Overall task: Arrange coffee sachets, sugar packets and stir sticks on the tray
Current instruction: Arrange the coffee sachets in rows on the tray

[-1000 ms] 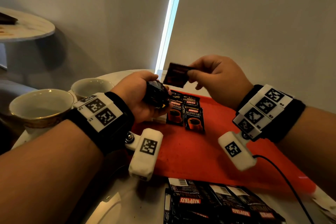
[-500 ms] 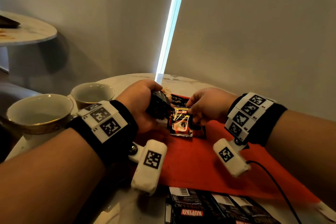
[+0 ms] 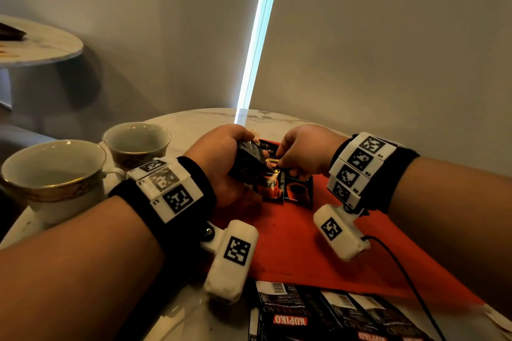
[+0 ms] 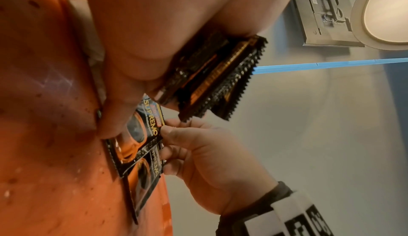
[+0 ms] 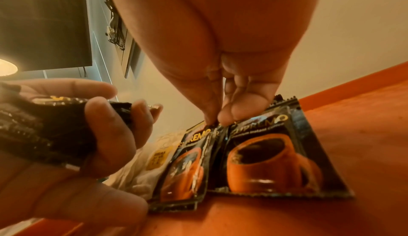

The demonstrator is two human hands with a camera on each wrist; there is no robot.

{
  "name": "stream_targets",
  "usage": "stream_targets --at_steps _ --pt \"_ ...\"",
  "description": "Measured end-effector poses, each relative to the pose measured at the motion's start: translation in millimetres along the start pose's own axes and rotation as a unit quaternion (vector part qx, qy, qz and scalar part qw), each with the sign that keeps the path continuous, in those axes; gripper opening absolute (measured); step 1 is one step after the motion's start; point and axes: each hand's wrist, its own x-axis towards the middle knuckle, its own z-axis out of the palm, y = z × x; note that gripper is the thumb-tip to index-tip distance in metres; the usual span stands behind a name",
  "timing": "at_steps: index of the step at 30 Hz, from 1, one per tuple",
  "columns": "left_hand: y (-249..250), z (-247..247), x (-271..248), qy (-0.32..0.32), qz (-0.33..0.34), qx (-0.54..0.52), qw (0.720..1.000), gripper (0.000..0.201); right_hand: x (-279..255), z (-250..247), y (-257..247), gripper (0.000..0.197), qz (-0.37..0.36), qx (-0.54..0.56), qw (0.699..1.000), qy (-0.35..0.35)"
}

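My left hand (image 4: 154,35) is gripping a stack of sachets (image 4: 218,79); my right hand (image 4: 212,166) is pinching a sachet (image 4: 141,138) lying on the red tray (image 4: 48,135).

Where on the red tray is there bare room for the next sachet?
Bare red tray lies between the laid sachets and the Kopiko pack. The far end is crowded by sachets, the left hand and right hand.

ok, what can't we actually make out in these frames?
- Stack count: left hand grips a sachet stack; fingers cover most of it in every view.
- Sachets at the tray's far end: head view, both hands block them.
- White packet: right wrist view, print blurred.
- Stir sticks: none identifiable.
- Package: cut by bottom edge.
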Motion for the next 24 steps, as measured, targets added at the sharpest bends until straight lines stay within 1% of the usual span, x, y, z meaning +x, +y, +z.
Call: stream_targets --at_steps 5,8,9,11,14,16,17,18,21,24 --pt "0 0 -1 0.001 0.004 0.008 1.0 0.027 0 -4 0 0.004 -0.014 -0.016 1.0 0.003" --pt "0 1 -2 0.001 0.004 0.014 1.0 0.026 -3 -12 4 0.006 -0.022 -0.025 0.999 0.033" --pt "0 1 -2 0.001 0.003 0.013 1.0 0.026 -5 -16 6 0.006 -0.02 -0.036 0.998 0.046" --pt "0 2 -3 0.001 0.0 0.009 1.0 0.025 -11 -23 11 0.013 -0.009 -0.084 0.995 0.053" --pt "1 2 -2 0.002 -0.006 0.01 1.0 0.024 -22 -28 21 0.036 0.045 -0.145 0.988 0.004" --pt "1 3 -3 0.002 -0.008 0.012 1.0 0.025 -29 -24 25 0.05 0.077 -0.151 0.985 -0.032" --pt "1 2 -2 0.002 -0.009 0.012 1.0 0.026 -32 -21 25 0.053 0.079 -0.156 0.984 -0.042" --pt "1 2 -2 0.001 -0.01 0.012 1.0 0.026 -34 -18 24 0.054 0.073 -0.167 0.982 -0.049" --pt "0 2 -3 0.001 -0.008 0.01 1.0 0.025 -35 -11 19 0.045 0.049 -0.197 0.977 -0.061" --pt "0 2 -3 0.003 -0.007 0.01 1.0 0.027 -34 -8 15 0.04 0.038 -0.231 0.97 -0.07"
